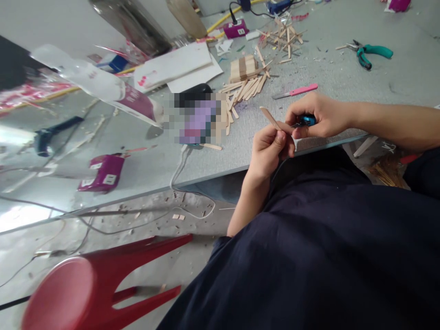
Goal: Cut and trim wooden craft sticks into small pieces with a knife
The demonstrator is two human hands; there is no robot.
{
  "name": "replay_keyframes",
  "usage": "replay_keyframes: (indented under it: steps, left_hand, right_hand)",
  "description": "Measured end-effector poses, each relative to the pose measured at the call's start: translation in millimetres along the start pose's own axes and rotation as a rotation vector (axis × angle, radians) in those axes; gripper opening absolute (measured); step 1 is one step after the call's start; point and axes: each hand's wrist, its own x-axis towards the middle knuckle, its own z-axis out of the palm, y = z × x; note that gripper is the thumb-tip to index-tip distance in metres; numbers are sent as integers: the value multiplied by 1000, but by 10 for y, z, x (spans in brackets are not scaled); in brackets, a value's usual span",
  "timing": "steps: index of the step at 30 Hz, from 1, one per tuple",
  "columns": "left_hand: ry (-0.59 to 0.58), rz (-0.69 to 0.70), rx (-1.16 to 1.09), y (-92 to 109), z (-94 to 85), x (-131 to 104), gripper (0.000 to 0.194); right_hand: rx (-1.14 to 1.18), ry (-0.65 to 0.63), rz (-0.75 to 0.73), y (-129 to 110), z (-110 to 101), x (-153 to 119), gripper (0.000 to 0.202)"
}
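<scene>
One wooden stick (270,118), pinched in the left grip (266,149) near the edge of the surface (237,151).
On my feed, its long axis slants from the free end down toward the right grip (319,117), just beside it and curled round a blue tool (308,120).

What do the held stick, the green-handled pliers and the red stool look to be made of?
Held stick: likely bare wood; pale tan, matte.
Green-handled pliers: metal-looking grey head; smooth handles, plastic or rubber, can't tell which.
Red stool: probably moulded plastic; smooth, slight sheen, even colour throughout.
</scene>
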Motion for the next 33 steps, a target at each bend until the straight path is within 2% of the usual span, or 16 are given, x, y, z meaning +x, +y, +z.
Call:
replay_keyframes:
  steps: [5, 11, 13, 16, 22, 27, 33]
  left_hand:
    - [22, -34, 11, 12, -6, -13, 59]
    - [147, -98, 50, -2, -16, 3, 56]
    - [153, -90, 74, -1, -6, 8, 58]
    - [125, -55, 82, 3, 11, 13, 61]
    - [43, -55, 26, 28, 29, -4, 62]
    - [9, -47, -2, 77, 37, -34, 62]
    - [-55, -23, 40, 96, 14, -45, 64]
  right_hand:
    - [-32, -11, 30, 4, -6, 0, 50]
    - [-225, 78, -19, 119, -1, -6, 39]
    - [-258, 113, -21, 163, 0, -10, 37]
    - [-213, 111, -30, 176, 0, -13, 40]
    - [-9, 7, -13, 46, -25, -5, 48]
    - [55, -52, 9, -25, -44, -28, 48]
    - [87, -40, -38, -58, -1, -51, 48]
